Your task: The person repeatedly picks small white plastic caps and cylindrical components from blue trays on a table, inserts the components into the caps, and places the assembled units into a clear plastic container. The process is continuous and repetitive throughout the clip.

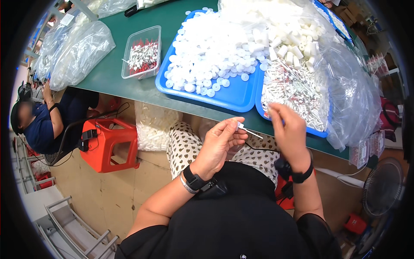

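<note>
In front of my body, my left hand [221, 140] is closed, pinching a slim white stick-like part [253, 132] with a wider white piece at the fingertips. The thin end points right and slightly down. My right hand [290, 131] hovers at the near edge of the right blue tray [259, 103], its fingers curled together. Whatever the right fingertips may hold is too small to make out. Heaped in that tray are thin white and red parts [293, 93], with cream foam-like cylinders [295, 52] behind them. Translucent white discs [215, 47] fill the left blue tray [160, 82].
A clear plastic box [140, 54] of red and white parts stands on the green table [103, 84]. Clear bags lie at the left [84, 56] and right [349, 95]. A red stool [110, 144], a fan [383, 185] and a seated person [43, 125] are nearby.
</note>
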A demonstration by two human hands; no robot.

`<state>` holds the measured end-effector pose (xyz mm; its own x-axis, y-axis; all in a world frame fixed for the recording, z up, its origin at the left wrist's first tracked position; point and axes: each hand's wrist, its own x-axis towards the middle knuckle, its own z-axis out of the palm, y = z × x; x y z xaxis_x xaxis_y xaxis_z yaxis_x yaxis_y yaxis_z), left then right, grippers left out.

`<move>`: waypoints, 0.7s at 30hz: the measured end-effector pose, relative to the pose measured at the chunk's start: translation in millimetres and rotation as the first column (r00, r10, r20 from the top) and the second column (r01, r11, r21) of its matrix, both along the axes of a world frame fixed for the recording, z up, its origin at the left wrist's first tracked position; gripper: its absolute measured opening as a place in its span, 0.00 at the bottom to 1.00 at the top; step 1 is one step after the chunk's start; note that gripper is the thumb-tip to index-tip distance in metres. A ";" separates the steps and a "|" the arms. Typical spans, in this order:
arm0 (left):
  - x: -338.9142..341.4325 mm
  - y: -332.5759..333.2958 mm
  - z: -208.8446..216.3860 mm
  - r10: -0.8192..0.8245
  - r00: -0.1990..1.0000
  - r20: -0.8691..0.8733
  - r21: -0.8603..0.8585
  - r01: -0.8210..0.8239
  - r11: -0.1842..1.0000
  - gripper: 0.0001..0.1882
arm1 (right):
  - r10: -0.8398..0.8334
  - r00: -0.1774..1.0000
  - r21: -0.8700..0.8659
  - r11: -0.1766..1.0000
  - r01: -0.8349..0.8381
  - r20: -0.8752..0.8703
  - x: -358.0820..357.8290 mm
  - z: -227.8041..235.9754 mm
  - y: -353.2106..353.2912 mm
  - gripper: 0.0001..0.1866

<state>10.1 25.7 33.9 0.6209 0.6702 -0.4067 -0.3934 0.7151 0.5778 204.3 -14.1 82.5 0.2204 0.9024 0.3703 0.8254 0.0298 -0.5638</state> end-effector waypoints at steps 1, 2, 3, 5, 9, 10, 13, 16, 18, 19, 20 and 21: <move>0.0 0.6 1.3 -0.003 1.000 -0.002 -0.002 0.003 1.000 0.20 | -0.030 0.984 0.006 1.000 0.030 0.176 10.1 2.6 6.9 0.04; 1.2 0.0 2.8 -0.011 1.000 -0.002 -0.002 0.011 1.000 0.20 | -0.003 0.970 -0.027 1.000 0.009 0.245 17.8 1.4 13.1 0.04; 3.4 -1.1 4.8 -0.019 1.000 -0.001 -0.002 0.019 1.000 0.20 | 0.028 0.950 -0.061 0.998 -0.009 0.311 24.2 -1.1 18.7 0.03; 4.4 -1.8 6.0 -0.023 1.000 0.002 -0.004 0.023 1.000 0.20 | 0.063 0.924 -0.111 0.994 -0.023 0.377 27.8 -5.4 21.9 0.02; 0.9 -2.2 6.7 -0.018 1.000 -0.008 0.001 0.018 1.000 0.21 | 0.070 0.942 -0.025 0.998 -0.066 0.327 28.5 -14.1 22.2 0.03; 0.4 -1.6 7.3 -0.018 1.000 -0.012 0.004 0.019 1.000 0.21 | 0.073 0.950 0.034 0.996 -0.087 0.303 28.0 -15.3 21.6 0.04; 1.4 0.2 10.1 0.015 0.998 -0.063 0.036 -0.013 0.999 0.21 | 0.053 0.992 -0.016 0.999 -0.051 0.118 19.5 -7.8 6.5 0.04; -0.6 3.2 18.1 0.067 0.998 -0.018 0.068 -0.066 0.996 0.22 | 0.172 0.983 -0.051 0.983 -0.175 -0.065 7.5 -4.2 -11.3 0.05; -0.1 4.6 21.8 0.081 0.997 0.005 0.073 -0.081 0.994 0.22 | 0.216 0.970 -0.041 0.974 -0.221 -0.111 -2.1 -0.9 -21.3 0.06; -0.2 5.6 22.6 0.088 0.996 0.013 0.077 -0.088 0.993 0.23 | 0.230 0.966 -0.045 0.971 -0.237 -0.119 -5.5 1.8 -24.4 0.06; 0.1 6.2 22.6 0.081 0.997 0.017 0.079 -0.082 0.993 0.23 | 0.225 0.965 -0.052 0.971 -0.234 -0.134 -7.6 3.4 -26.7 0.06; 1.2 6.1 22.2 0.087 0.996 0.022 0.080 -0.088 0.993 0.23 | 0.221 0.964 -0.058 0.971 -0.232 -0.148 -9.3 4.7 -28.6 0.06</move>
